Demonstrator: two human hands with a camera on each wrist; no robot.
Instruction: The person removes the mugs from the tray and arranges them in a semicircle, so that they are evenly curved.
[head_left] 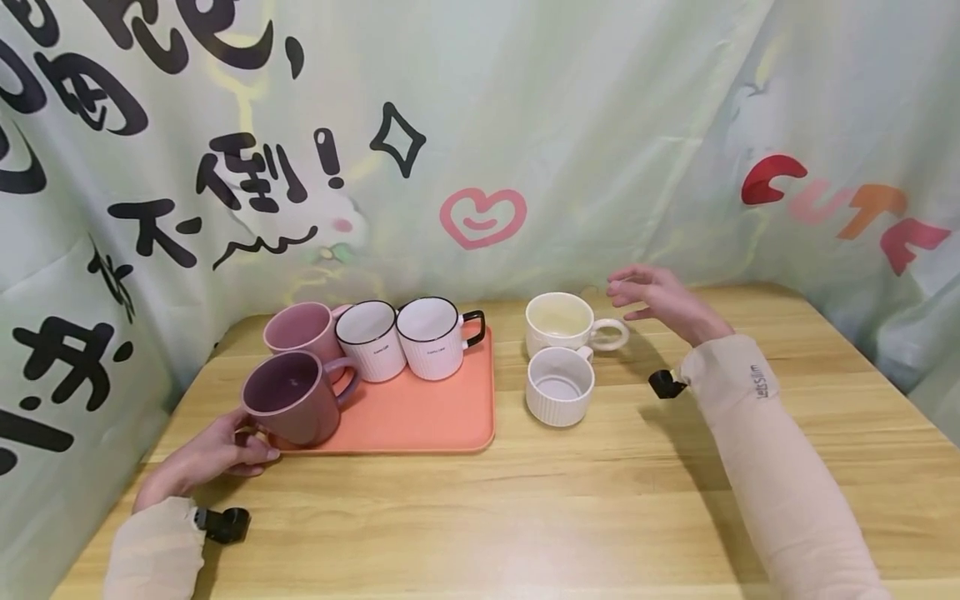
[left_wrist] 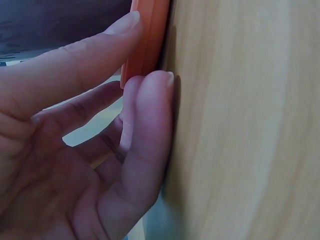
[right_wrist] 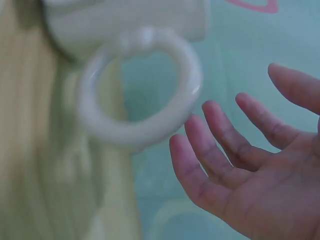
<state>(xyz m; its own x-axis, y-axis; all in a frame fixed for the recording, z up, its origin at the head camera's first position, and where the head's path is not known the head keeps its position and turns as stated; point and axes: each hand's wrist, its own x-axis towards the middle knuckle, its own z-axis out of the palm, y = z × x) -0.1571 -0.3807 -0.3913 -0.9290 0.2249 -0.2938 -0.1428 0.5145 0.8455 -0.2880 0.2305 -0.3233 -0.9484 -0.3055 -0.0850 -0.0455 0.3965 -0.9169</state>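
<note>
At the near left corner of an orange tray, my left hand holds the rim, its thumb on the edge and the other fingers curled beside and below it. Just above that hand a dark mauve mug stands on the tray. Behind it are a pink mug and two white ribbed mugs with black rims, one in the middle and one at the right. My right hand hovers with spread, relaxed fingers beside the ring handle of a cream mug, holding nothing.
A small pale ribbed cup stands on the wooden table just in front of the cream mug, right of the tray. A printed curtain hangs along the table's back and left sides.
</note>
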